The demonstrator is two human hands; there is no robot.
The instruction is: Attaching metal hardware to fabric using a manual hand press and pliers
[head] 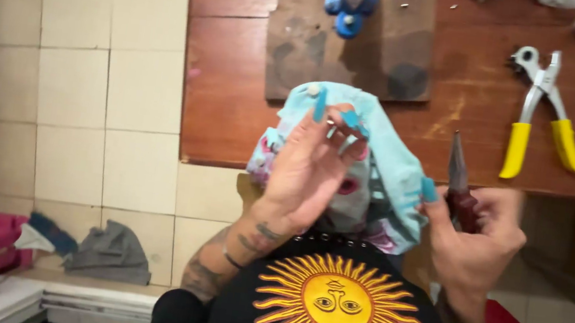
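Light blue patterned fabric [384,159] bunched at table edge, draped downward, pink prints at lower folds. Dark-handled pointed pliers [458,184] at 3 o'clock of fabric, upright, tip toward 12 o'clock, slightly blurred.

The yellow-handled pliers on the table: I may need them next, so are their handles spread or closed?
Spread. The yellow-handled pliers lie flat on the wooden table, their two handles splaying apart toward the near edge.
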